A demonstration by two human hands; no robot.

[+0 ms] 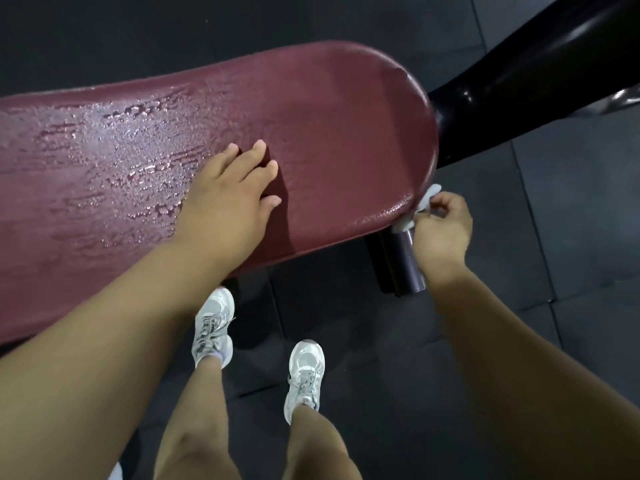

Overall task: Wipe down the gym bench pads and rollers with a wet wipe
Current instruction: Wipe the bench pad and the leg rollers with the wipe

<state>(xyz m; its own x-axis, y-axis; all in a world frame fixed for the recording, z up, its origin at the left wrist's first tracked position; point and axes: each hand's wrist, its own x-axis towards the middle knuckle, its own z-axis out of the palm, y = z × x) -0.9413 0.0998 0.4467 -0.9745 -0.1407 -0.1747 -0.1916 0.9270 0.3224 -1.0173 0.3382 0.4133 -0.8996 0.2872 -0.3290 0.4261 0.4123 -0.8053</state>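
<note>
The right grip (441,230) had its fingers curled, and it pinched a white wipe (428,197). The wipe was bunched up small. It touched the side edge of the red pad (329,109), on the near side of the round end. A bit of the wipe also showed just above a dark roller (408,265) that stuck out from under the pad. The right grip was just beside that roller.

The left grip (225,199) lay flat on top of the pad. Its fingers were straight and spread apart, and it held nothing. It rested near the middle of the pad, well apart from the right grip.

The pad was long and dark red, with its round end on the right. Its left part was shiny with wet streaks (121,150) and little drops. The part by the round end looked dull, but a thin shiny strip ran along the near edge close to the wipe.

Past the round end, a thick black frame (519,77) went up to the top right corner. Below was a dark floor (571,289) made of big square mats. The person stood close to the pad in white shoes. The left shoe (213,323) was next to the pad's edge, and the right shoe (304,372) was nearer.
</note>
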